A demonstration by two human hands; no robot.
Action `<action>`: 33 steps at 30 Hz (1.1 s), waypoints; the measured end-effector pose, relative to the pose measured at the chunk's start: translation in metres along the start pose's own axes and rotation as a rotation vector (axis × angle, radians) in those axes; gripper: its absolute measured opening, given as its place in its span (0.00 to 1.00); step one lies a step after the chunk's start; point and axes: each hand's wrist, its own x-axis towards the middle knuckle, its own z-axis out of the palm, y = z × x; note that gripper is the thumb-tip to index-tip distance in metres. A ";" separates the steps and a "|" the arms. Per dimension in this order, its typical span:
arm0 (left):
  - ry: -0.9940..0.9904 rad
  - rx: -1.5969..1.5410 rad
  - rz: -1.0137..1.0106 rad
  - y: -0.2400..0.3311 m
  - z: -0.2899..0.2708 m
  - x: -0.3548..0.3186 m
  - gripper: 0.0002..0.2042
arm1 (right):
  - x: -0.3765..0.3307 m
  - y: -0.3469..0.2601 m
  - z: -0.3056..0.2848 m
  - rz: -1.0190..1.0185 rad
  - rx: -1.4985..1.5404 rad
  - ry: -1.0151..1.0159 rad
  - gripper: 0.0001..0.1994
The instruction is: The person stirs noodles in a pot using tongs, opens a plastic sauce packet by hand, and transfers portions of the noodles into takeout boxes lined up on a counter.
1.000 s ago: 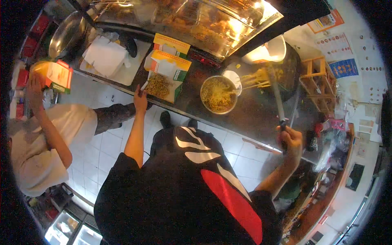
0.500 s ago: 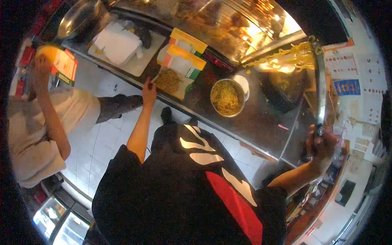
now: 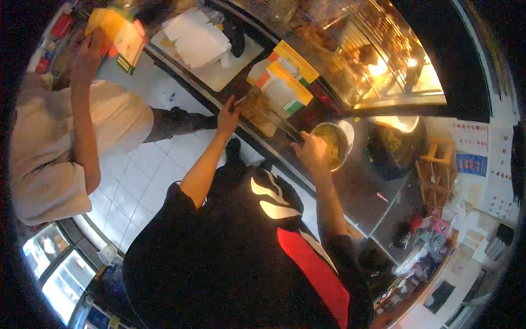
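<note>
Nearest you, your black shirt [image 3: 219,263], marked with red and white shapes, fills the lower centre. Ahead of it, at the edge of the dark counter [image 3: 361,189], your left grip [image 3: 227,116] is narrow, its fingers closed on a pale edge at the near left side of the open carton [image 3: 286,88]. Your right grip [image 3: 312,151] is wrapped around the dark handle of a utensil [image 3: 285,126], which slants forward and left over the carton's near part; its tip is too blurred to trace. The carton lies on the counter between your two grips and a little beyond them, with noodles [image 3: 255,105] in its near part.

Just beyond your right grip, and partly hidden by it, stands a round metal bowl [image 3: 335,140], with a white disc [image 3: 348,131] against its far side. A second carton [image 3: 298,59] lies directly behind the first. To its left, a pale tray [image 3: 222,79] carries white boxes [image 3: 197,38]. Right of the bowl sit a dark pan [image 3: 386,151] and, farther along, a wooden crate [image 3: 436,172]. At far left, a co-worker's hand [image 3: 90,55] supports a blurred coloured box [image 3: 129,49]. Farthest ahead, a lit glass cabinet [image 3: 378,60] rises behind the counter.
</note>
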 end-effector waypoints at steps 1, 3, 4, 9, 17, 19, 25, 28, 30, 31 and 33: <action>0.015 0.001 0.000 -0.009 -0.005 -0.001 0.24 | 0.006 -0.006 0.002 0.078 -0.046 -0.083 0.19; 0.035 0.252 0.290 -0.029 -0.005 -0.003 0.24 | 0.013 -0.001 0.010 0.003 -0.111 -0.135 0.17; 0.047 0.333 0.387 -0.032 -0.004 -0.001 0.24 | 0.016 -0.005 0.007 -0.056 -0.173 -0.184 0.16; 0.014 0.012 0.113 -0.020 -0.001 -0.001 0.25 | 0.029 -0.026 -0.008 0.041 -0.162 -0.168 0.13; -0.047 0.133 0.073 0.015 -0.016 -0.005 0.25 | 0.039 -0.034 -0.008 0.115 -0.135 -0.321 0.12; -0.067 0.153 0.154 0.003 -0.018 0.005 0.25 | 0.033 -0.037 -0.007 0.190 -0.184 -0.107 0.13; -0.166 -0.002 0.107 -0.012 -0.017 0.012 0.25 | -0.004 -0.031 -0.009 0.232 -0.079 -0.175 0.18; -0.164 0.110 0.177 -0.009 -0.016 0.012 0.25 | -0.035 -0.016 -0.002 0.263 0.009 -0.155 0.21; -0.187 0.130 0.188 0.017 -0.020 0.015 0.26 | -0.058 -0.013 -0.005 0.352 0.261 0.054 0.17; -0.199 0.141 0.192 0.027 -0.021 0.014 0.26 | -0.073 0.007 0.011 0.228 0.227 0.178 0.18; -0.207 0.220 0.174 0.012 -0.022 0.033 0.26 | -0.091 0.003 -0.012 0.298 0.291 0.117 0.19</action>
